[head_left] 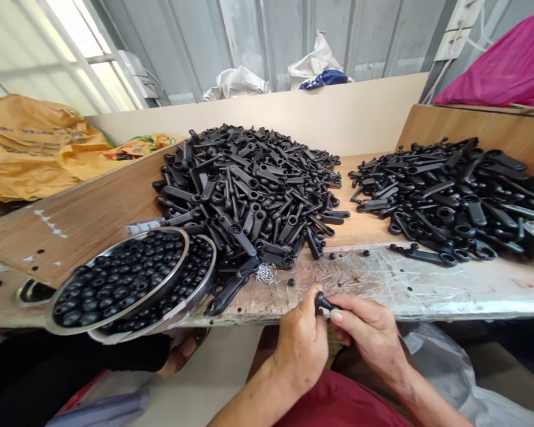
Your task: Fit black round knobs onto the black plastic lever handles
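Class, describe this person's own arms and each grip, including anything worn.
The left grip and right grip are ungloved hands. No sleeve or watch shows on the left forearm or right forearm. The clothing between them is dark red.

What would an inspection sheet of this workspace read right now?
Surface: wooden bench, its front strip scuffed.
Job's things: black part in the hands; black lever-shaped pieces in a central pile and a right pile; two overlapping bowls of round black pieces; small metal pins.
Clutter: loose black bits along the front.
Hands: left hand and right hand both grip the black part.
Cables: pale cables, upper right.
Surroundings: yellow sacks left, magenta sack right, grey wall behind.
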`<state>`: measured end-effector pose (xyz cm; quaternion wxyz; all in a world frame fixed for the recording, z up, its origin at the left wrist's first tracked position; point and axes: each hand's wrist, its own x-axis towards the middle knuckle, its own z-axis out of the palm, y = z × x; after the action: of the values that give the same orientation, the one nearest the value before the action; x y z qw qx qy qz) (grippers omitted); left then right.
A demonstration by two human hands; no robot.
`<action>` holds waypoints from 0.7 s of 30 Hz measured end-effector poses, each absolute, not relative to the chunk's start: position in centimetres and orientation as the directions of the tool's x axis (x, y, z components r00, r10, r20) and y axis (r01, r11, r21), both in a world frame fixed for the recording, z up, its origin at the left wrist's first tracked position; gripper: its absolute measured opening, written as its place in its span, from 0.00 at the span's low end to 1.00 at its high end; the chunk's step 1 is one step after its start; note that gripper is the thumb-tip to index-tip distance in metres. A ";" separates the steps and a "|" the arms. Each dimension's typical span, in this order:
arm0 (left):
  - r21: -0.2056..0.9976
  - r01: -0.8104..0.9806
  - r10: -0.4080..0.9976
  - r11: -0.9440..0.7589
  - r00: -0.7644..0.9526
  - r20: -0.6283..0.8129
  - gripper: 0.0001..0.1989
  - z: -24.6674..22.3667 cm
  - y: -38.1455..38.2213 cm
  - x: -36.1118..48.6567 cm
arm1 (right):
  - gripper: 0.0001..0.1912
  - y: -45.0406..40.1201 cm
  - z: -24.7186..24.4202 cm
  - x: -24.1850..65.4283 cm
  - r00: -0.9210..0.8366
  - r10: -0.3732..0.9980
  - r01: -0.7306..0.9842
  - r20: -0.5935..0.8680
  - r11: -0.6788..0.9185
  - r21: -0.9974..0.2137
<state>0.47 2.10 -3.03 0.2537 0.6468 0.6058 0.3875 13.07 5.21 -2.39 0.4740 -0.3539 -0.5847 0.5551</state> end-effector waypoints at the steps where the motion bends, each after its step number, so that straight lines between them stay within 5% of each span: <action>1: 0.800 0.587 0.986 -0.125 -0.019 0.168 0.21 -2.9 2.4 0.2 | 0.10 5.4 -2.2 13.0 -0.315 0.942 -0.127 0.121 0.084 -0.988; 7: 0.724 0.657 0.974 -0.210 0.080 0.211 0.25 -2.6 4.8 -0.2 | 0.16 9.3 -1.8 13.6 -0.353 0.936 -0.026 -0.003 -0.013 -1.000; 13: 0.770 0.593 0.862 -0.238 -0.237 0.449 0.28 -4.3 4.9 -3.1 | 0.21 19.6 3.4 21.7 0.105 0.977 0.120 0.184 0.171 -0.978; 15: 0.799 0.568 0.834 -0.199 -0.330 0.443 0.27 -4.9 4.5 -4.1 | 0.31 22.8 5.5 24.6 0.272 0.922 0.141 0.274 0.243 -0.960; 17: 0.826 0.538 0.818 -0.165 -0.393 0.420 0.25 -5.2 4.1 -4.6 | 0.39 24.5 6.4 26.1 0.393 0.823 0.340 0.411 0.285 -0.896; 19: 0.845 0.515 0.804 -0.145 -0.437 0.404 0.23 -5.4 3.8 -4.7 | 0.32 24.2 5.6 25.8 0.235 0.830 0.622 0.506 0.271 -0.734; 21: 0.841 0.524 0.781 -0.137 -0.466 0.417 0.21 -5.4 3.9 -5.1 | 0.20 22.5 3.5 24.2 -0.070 0.912 0.809 0.405 0.289 -0.512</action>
<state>-5.07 3.95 -5.38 0.1146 0.5040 0.6470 0.5606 24.17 22.48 3.46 0.3398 -0.5914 -0.7274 0.0759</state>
